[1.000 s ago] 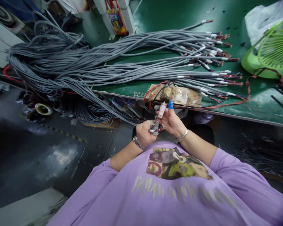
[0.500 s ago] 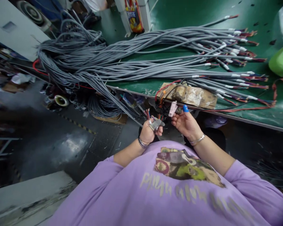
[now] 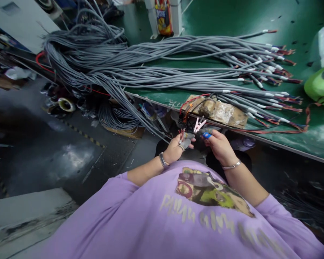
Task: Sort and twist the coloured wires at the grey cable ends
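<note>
Head view: grey cables (image 3: 75, 54) sprawl over the green tabletop (image 3: 221, 18), from 10 to 2 o'clock of the hands.
Left hand (image 3: 174, 149): gripping a cable end (image 3: 181, 135), red-toned wires poking out towards 12 o'clock.
Right hand (image 3: 220, 144): at 3 o'clock of the left, fingers curled by a blue-capped thumb (image 3: 206, 135); cannot tell whether it grips anything.
Pink clip (image 3: 199, 126): at 12 o'clock, just beyond the gap between the hands.
Ends at 2 o'clock: coloured wires already bared, many with white sleeves (image 3: 284, 94).
Held end: wires bared too; any join is too small to tell.
Still left: how many ends, cannot tell.
</note>
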Demonstrator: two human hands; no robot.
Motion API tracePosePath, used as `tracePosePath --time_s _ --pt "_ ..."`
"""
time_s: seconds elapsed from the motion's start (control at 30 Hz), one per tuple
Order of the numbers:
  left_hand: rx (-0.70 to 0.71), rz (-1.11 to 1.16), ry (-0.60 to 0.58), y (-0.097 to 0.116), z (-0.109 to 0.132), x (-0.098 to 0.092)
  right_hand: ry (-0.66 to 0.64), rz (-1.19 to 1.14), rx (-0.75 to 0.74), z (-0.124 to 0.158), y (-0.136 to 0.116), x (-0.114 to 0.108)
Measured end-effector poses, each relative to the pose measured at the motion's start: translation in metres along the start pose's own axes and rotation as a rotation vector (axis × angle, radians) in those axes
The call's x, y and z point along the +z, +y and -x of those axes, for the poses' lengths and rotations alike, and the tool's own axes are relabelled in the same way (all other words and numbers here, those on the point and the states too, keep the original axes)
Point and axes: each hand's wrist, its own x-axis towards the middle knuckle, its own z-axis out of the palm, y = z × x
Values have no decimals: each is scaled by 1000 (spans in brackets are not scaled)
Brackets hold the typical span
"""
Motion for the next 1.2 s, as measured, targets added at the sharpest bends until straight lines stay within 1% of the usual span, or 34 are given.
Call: tracePosePath --time_s 0.07,0.13,0.17,0.2,0.27,0.33,0.4,0.43,0.53,0.63,0.73,0.83,0.93,1.0,1.13,1.2 --pt "-32 -91 -37 -2 2 1 -136 57 -35 9 -3 5" --pt "-43 -190 -65 -5 4 0 -249 58 -30 17 -6 13" --pt "-39 -239 -79 -7 4 0 -262 46 -35 20 -6 18" --pt "-28 -285 -94 -8 5 0 -246 34 -49 22 -5 22" --pt "9 -366 -113 -9 6 -1 -179 26 -79 23 -3 28" --pt "55 -392 -100 -7 7 0 -131 38 -90 22 0 29" --pt "90 -316 -76 -5 8 1 -119 59 -82 20 1 27" --pt "86 -249 -67 -4 9 2 -125 67 -75 20 0 25" --pt "-11 -93 -72 -1 11 4 -162 68 -55 19 -2 21" --pt "-76 -129 -91 1 10 4 -169 57 -32 20 -3 22" --pt "-138 -117 -89 3 9 4 -120 65 -28 20 0 26" --pt "-230 27 -14 5 9 5 -80 57 -24 19 3 30" --pt "-242 173 103 4 10 7 -61 52 -12 18 4 32" --pt "-245 252 165 2 11 9 -74 63 -37 19 4 33" --pt "-252 344 217 0 11 12 -103 92 -135 19 5 34" --pt "-244 350 224 0 12 12 -104 99 -138 19 6 34"
